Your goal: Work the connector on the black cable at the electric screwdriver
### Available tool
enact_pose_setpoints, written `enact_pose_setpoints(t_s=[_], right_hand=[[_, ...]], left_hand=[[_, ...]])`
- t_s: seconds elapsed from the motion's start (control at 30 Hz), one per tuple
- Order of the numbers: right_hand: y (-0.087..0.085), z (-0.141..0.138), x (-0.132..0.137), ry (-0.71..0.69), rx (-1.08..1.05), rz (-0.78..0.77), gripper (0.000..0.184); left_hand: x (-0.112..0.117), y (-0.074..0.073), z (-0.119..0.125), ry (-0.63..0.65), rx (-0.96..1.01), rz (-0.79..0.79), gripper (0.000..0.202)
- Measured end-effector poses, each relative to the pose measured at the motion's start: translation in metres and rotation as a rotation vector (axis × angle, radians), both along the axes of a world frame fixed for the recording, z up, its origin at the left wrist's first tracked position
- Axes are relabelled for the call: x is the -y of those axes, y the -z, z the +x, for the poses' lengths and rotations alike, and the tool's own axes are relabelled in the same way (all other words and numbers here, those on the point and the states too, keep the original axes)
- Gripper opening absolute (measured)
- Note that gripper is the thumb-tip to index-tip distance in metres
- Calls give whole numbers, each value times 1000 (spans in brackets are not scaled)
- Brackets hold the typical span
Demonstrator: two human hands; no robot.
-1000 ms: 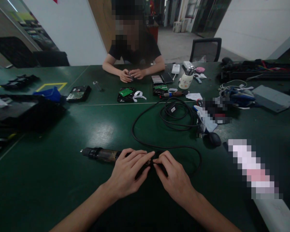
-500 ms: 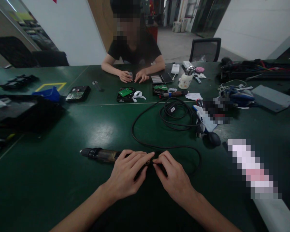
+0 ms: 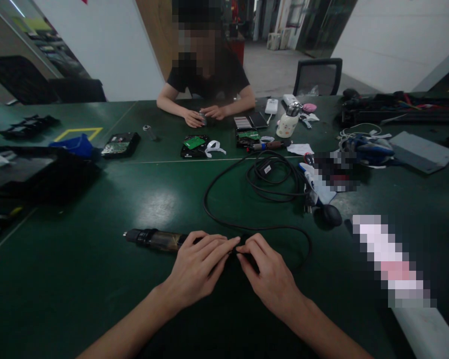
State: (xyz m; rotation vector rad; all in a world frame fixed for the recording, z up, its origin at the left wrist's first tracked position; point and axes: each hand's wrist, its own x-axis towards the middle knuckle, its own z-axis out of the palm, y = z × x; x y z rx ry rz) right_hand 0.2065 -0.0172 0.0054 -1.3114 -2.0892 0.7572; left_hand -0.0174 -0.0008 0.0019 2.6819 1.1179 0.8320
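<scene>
Hands [image 3: 200,263] are on the driver [image 3: 162,240], with open tabletop [image 3: 82,249] to its left.

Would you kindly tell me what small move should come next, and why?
Perhaps steady the cylindrical tool with the left hand and gently work its rear end with the right hand: fingertips of both nearly meet there, though what they touch is mostly hidden.

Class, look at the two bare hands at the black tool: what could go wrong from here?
The cylindrical tool lies on its side, so it might roll if the left hand loosened. Together with the right hand, it covers one end of the tool, so a slip there could go unseen. The cable, loosely looped beyond the hands, might snag.
</scene>
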Motion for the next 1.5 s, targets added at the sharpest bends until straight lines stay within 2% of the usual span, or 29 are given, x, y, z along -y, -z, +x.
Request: enact_pose_setpoints(t_s=[0.13,0.33,0.53,0.77,0.9,1.17,1.37,1.5], right_hand=[[0,0,0,7,6,10,11],[0,0,0,3,-3,11,11],[0,0,0,2,0,9,11],[1,0,0,3,17,-5,9],[0,0,0,2,18,-12,9],[2,-1,0,3,5,-8,8],[3,0,0,4,0,-5,9],[4,0,0,3,3,-1,9]], left_hand=[[0,1,2,-40,-44,25,45],[0,0,1,3,-29,11,50],[0,2,1,-39,-62,26,44],[0,-1,0,19,-20,13,45],[0,1,1,-25,-43,13,41],[0,-2,1,3,-35,5,48],[0,2,3,-44,-32,26,47],[0,-2,1,9,-12,3,50]])
